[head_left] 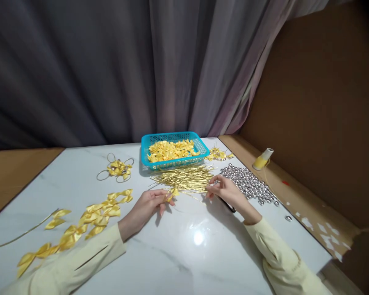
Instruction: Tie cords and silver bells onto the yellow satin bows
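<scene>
My left hand (147, 207) rests on the white marble table (184, 250) and pinches a small yellow ribbon bow (172, 193) between thumb and fingers. My right hand (226, 190) is curled at the near edge of a pile of gold twist ties (184, 178), its fingertips pinched on a tie there. A dark slim object, perhaps scissors (229, 207), lies under that wrist. Both arms wear pale yellow sleeves.
A blue plastic basket (146, 143) of yellow bows stands behind the ties. Silver bells (249, 184) are heaped at the right, with a yellow thread spool (263, 159) beyond. Finished bows (118, 169) and a row of loose bows (92, 217) lie at the left.
</scene>
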Tool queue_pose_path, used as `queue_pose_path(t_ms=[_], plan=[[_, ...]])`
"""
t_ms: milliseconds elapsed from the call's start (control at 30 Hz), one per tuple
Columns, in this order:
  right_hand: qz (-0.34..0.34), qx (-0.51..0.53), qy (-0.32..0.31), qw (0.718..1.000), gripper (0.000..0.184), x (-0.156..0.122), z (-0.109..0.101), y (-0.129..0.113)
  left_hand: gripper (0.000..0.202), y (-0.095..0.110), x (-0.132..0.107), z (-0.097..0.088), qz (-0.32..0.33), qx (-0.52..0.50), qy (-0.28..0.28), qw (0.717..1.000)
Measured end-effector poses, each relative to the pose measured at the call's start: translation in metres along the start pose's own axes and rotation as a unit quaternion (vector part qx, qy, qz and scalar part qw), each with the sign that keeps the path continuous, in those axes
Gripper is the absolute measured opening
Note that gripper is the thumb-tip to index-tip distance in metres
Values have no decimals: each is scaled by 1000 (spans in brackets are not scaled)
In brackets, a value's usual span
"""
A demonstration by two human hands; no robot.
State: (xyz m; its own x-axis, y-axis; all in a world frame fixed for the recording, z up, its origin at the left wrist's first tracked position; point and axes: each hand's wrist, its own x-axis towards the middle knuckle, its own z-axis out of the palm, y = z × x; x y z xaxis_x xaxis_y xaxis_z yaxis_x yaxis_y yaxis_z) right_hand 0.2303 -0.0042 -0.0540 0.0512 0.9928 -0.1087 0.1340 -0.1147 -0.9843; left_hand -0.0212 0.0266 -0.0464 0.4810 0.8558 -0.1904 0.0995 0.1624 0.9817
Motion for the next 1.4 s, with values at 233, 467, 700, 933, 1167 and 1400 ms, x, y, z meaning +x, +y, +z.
queue_pose_path(t_ms=[233,467,700,933,1167,1400], plan=[[54,26,10,998,14,6,-22,5,22,-1,1,-1,7,2,0,1000],[84,197,-62,975,9,4,-44,-9,22,-3,3,-2,-1,3,0,1000],[116,295,-80,945,7,4,-42,-8,22,-2,2,-2,1,3,-7,1000],[104,306,-148,934,15,-10,2,-11,28,6,-8,10,-15,1,-19,1000],[-28,258,-83,962,22,-30,49,-10,25,14,-20,26,-32,-53,-48,997],[-96,53,-86,990,25,-36,52,-12,23,21,-22,25,-32,-69,-34,997]])
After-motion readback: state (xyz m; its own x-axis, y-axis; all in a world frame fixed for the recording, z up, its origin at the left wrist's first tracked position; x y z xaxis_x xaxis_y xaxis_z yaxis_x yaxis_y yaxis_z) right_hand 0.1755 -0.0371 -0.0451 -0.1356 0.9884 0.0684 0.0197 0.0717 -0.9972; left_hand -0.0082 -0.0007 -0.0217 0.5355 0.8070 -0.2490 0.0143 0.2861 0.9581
